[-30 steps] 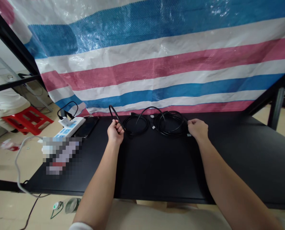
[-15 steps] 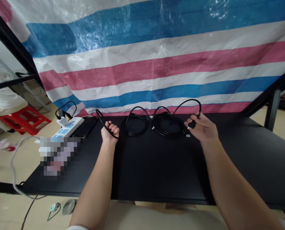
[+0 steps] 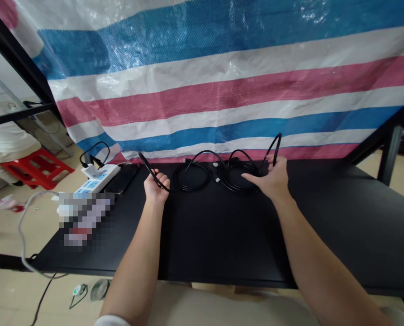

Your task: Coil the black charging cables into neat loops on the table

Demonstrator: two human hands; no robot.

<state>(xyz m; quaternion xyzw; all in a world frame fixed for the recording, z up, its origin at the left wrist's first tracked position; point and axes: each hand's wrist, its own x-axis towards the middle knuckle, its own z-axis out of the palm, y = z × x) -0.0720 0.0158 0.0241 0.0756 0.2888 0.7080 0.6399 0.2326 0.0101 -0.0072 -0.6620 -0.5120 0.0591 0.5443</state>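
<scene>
My left hand (image 3: pixel 157 185) is closed around a black cable (image 3: pixel 148 165), whose end rises above the fist. To the right, my right hand (image 3: pixel 272 177) has its thumb stretched toward the right coil, while its fingers are bent round a raised loop of black cable (image 3: pixel 278 141). Between my hands lie two coils of black cable, the left coil (image 3: pixel 191 188) and the right coil (image 3: pixel 237 186), with cable arching above them. Light-coloured connectors (image 3: pixel 217 179) show between the coils.
A white power strip (image 3: pixel 102 177) and a dark phone (image 3: pixel 122 179) lie on the left of the black table (image 3: pixel 222 240), beside a pixelated patch. A striped sheet (image 3: pixel 205 99) hangs behind. A seated person and a red stool (image 3: pixel 39 167) are at the far left.
My right hand has moved left, nearer the right coil, and its thumb has spread away from the fingers. The connector it pinched is no longer visible. My left hand is nearly unchanged.
</scene>
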